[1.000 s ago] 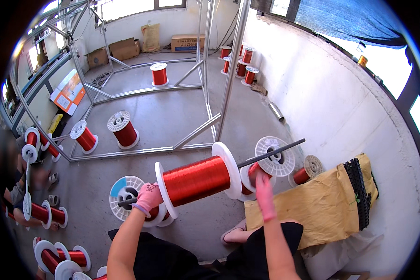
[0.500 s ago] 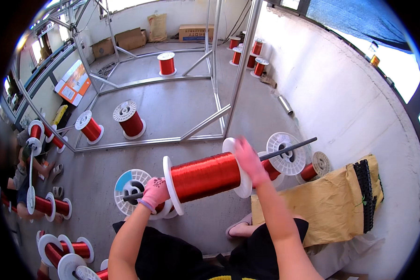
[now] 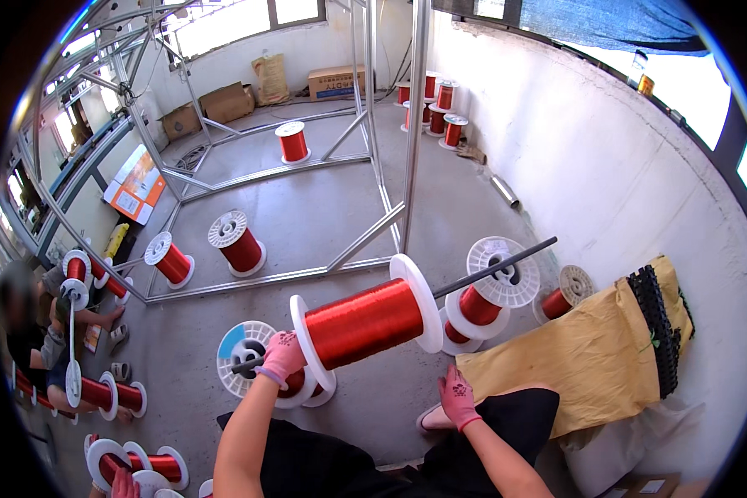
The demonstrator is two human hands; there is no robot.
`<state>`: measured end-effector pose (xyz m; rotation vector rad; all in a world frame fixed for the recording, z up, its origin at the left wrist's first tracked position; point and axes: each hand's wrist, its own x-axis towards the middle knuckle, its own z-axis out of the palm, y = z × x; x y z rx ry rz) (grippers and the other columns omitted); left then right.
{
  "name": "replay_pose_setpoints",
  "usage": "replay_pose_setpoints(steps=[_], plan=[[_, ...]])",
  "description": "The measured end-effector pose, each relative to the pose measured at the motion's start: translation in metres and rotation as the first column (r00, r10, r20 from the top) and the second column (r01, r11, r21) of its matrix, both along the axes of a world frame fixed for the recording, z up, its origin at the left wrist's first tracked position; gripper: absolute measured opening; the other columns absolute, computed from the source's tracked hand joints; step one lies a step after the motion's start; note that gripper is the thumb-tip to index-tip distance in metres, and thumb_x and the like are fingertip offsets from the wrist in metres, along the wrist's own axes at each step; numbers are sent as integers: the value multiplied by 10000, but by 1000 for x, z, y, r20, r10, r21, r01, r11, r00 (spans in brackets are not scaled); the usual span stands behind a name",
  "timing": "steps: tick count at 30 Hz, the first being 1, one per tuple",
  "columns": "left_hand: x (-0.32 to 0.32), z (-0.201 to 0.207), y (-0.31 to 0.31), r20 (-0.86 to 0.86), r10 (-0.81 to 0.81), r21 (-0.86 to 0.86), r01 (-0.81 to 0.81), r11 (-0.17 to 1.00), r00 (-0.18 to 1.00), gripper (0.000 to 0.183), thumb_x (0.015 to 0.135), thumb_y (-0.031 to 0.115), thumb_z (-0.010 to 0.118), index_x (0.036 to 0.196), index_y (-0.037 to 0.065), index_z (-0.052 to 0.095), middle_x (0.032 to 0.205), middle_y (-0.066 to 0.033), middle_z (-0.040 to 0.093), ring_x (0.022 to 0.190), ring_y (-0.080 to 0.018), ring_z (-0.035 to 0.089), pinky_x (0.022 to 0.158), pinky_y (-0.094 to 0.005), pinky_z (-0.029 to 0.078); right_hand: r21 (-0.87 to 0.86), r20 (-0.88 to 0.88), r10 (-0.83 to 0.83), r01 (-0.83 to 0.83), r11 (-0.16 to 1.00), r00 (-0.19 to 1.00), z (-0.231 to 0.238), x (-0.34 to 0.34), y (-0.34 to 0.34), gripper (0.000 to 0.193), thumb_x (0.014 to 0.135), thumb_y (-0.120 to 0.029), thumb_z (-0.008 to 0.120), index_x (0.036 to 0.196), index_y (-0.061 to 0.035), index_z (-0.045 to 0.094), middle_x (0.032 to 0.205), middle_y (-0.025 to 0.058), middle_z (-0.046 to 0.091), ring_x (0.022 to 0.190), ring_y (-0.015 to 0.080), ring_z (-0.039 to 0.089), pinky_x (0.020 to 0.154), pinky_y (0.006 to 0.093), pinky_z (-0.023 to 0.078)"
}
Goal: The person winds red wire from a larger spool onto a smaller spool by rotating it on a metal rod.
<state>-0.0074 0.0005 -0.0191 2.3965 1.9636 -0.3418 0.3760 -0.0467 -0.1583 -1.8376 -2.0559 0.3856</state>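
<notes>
A large spool of red copper wire (image 3: 363,324) with white flanges hangs tilted in front of me on a dark rod (image 3: 498,267) through its core. My left hand (image 3: 284,355), in a pink glove, is closed round the rod just outside the left flange. My right hand (image 3: 458,398), gloved too, is off the spool above my right knee, its fingers extended and holding nothing. Below the left hand stands a spool with a blue-marked flange (image 3: 239,340). Under the rod's right part stands another red wire spool (image 3: 480,305). What bears the rod's right part is hard to tell.
A metal frame (image 3: 365,264) stands ahead, with a spool (image 3: 239,247) inside it. To my right lie a yellow-brown woven sack (image 3: 548,357) and a small spool (image 3: 566,292) by the white wall. A person (image 3: 50,332) sits at left among several spools.
My right hand has let go of the spool's right flange and dropped toward my knee. My left hand stays on the rod. The view has shifted slightly.
</notes>
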Motion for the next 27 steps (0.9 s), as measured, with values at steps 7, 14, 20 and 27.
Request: replay_pose_setpoints(steps=[7, 14, 20, 27], plan=[[2, 4, -2, 5, 21, -28, -21, 999, 1000, 210, 781, 219, 530, 848, 87, 679, 859, -121, 670, 759, -269, 664, 634, -366, 523, 11, -94, 30, -29, 1000, 995, 3, -4, -14, 444, 862, -196, 516, 1216, 52, 415, 1149, 262, 525, 1041, 399, 519, 879, 436, 425], [5, 10, -2, 87, 106, -55, -102, 993, 991, 256, 789, 265, 522, 852, 68, 675, 862, -137, 665, 782, -282, 656, 669, -374, 522, -135, -285, -194, 161, 978, 939, 55, 13, -4, 342, 907, -237, 459, 1146, 5, 498, 1092, 229, 555, 1009, 392, 529, 835, 423, 434], [3, 9, -2, 177, 153, -73, -142, 987, 972, 263, 749, 277, 570, 852, 58, 672, 903, -140, 657, 808, -305, 643, 721, -394, 512, 185, -636, -38, 200, 962, 771, 194, -16, 102, 358, 921, -286, 454, 1139, -12, 531, 1048, 232, 582, 1017, 387, 536, 810, 393, 431], [5, 16, 1, 148, 200, -133, -181, 974, 969, 289, 754, 305, 551, 833, 57, 675, 888, -138, 660, 829, -299, 641, 733, -382, 508, -242, 7, 53, -50, 969, 999, 255, -109, 230, 574, 873, -448, 407, 1152, 44, 505, 1109, 261, 565, 1116, 368, 500, 950, 416, 381]])
